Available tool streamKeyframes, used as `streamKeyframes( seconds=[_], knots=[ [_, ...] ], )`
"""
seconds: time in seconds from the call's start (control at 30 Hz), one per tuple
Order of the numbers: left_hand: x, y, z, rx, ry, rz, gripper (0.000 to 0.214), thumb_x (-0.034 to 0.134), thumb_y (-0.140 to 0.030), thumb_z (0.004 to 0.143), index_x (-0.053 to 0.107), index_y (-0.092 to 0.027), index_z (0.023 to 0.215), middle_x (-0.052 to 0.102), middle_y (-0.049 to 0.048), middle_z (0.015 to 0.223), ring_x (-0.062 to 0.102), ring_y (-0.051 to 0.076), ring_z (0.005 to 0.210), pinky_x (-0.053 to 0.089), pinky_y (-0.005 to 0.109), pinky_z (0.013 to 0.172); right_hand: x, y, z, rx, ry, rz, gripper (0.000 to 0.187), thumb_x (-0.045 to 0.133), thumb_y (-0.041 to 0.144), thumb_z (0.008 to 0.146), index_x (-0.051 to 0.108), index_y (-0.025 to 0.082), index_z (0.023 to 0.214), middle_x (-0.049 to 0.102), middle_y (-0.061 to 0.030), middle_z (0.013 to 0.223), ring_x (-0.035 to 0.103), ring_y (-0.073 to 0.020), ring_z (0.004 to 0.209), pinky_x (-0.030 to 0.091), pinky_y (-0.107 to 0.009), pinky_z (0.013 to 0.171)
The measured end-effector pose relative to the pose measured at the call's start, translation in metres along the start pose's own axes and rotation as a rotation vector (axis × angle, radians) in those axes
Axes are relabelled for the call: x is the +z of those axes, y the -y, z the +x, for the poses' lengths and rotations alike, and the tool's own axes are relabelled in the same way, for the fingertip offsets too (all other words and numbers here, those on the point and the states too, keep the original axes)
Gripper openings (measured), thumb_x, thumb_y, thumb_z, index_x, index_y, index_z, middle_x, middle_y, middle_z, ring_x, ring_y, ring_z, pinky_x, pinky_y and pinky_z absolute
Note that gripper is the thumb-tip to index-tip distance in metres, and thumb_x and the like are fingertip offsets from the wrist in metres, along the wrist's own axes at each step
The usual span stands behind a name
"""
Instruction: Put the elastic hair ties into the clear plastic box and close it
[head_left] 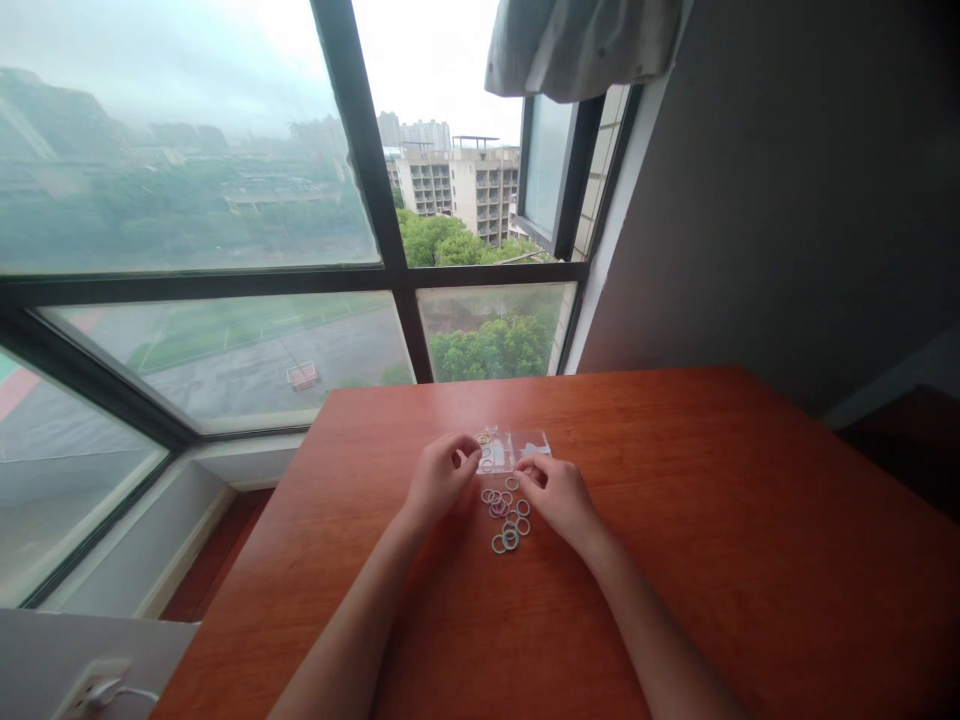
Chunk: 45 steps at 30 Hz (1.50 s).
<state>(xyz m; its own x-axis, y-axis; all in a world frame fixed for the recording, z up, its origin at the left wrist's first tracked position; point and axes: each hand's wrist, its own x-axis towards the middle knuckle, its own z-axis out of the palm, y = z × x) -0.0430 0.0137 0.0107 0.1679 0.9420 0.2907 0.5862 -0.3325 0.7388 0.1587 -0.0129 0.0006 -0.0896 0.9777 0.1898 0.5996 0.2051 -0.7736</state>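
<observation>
A small clear plastic box lies on the table between my hands, with a few rings in its left part and something pale in its right part. My left hand is at the box's left edge, fingers curled and thumb close to the fingertips. At the box's front right corner, my right hand has its thumb and fingers pinched together. What either pinch holds, if anything, is too small to see. Several loose rings, pale green and pinkish, are spread in front of the box, some overlapping. One ring lies just under my right fingertips.
The reddish-brown wooden table extends to both sides, its left edge running beside a low ledge. Behind it are dark-framed windows, one pane swung outward, with a grey curtain above. A wall socket with a white cable is at lower left.
</observation>
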Motion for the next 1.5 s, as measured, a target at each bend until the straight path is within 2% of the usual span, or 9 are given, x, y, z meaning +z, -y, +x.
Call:
streamKeyframes(
  seconds=[0.43,0.67,1.0,1.27,1.5],
  knots=[
    [-0.002,0.004,0.000,0.003,-0.019,0.059,0.013,0.055,-0.023,0.082,0.066,-0.017,0.083,0.064,0.0007,0.072,0.053,0.011,0.059,0.042,0.022,0.058,0.010,0.009,-0.006,-0.033,0.111,-0.159,0.011,0.058,0.029,0.082,0.068,0.024,0.081,0.061,0.0023,0.060,0.054,-0.0141,0.058,0.034,-0.024,0.058],
    [-0.002,0.005,0.000,0.004,-0.032,0.044,0.012,0.056,-0.022,0.081,0.067,-0.017,0.082,0.065,0.0002,0.072,0.053,0.010,0.059,0.041,0.021,0.058,0.020,0.020,-0.013,-0.037,0.117,-0.260,0.012,0.061,0.035,0.083,0.068,0.026,0.084,0.069,-0.0003,0.073,0.061,-0.0166,0.070,0.032,-0.025,0.059],
    [-0.003,0.005,0.000,0.007,-0.009,0.051,0.013,0.055,-0.020,0.081,0.067,-0.017,0.084,0.065,0.0003,0.074,0.052,0.010,0.061,0.041,0.021,0.059,0.013,0.018,-0.013,-0.048,0.179,-0.224,0.008,0.061,0.026,0.082,0.069,0.026,0.080,0.070,0.0005,0.074,0.062,-0.0154,0.070,0.035,-0.024,0.062],
    [-0.003,0.003,0.000,0.005,-0.006,0.033,0.013,0.055,-0.021,0.081,0.068,-0.018,0.083,0.065,0.0007,0.073,0.052,0.011,0.060,0.042,0.021,0.058,0.012,0.020,-0.014,-0.046,0.168,-0.208,0.013,0.059,0.033,0.084,0.068,0.026,0.078,0.069,0.0005,0.071,0.062,-0.0157,0.068,0.035,-0.024,0.061],
    [-0.004,0.003,0.000,0.004,0.005,0.033,0.014,0.055,-0.022,0.081,0.068,-0.017,0.083,0.065,0.0014,0.075,0.053,0.011,0.060,0.042,0.020,0.058,0.013,0.022,-0.015,-0.055,0.175,-0.258,0.010,0.064,0.035,0.080,0.068,0.026,0.079,0.069,0.0008,0.071,0.060,-0.0157,0.066,0.031,-0.024,0.056]
  ],
)
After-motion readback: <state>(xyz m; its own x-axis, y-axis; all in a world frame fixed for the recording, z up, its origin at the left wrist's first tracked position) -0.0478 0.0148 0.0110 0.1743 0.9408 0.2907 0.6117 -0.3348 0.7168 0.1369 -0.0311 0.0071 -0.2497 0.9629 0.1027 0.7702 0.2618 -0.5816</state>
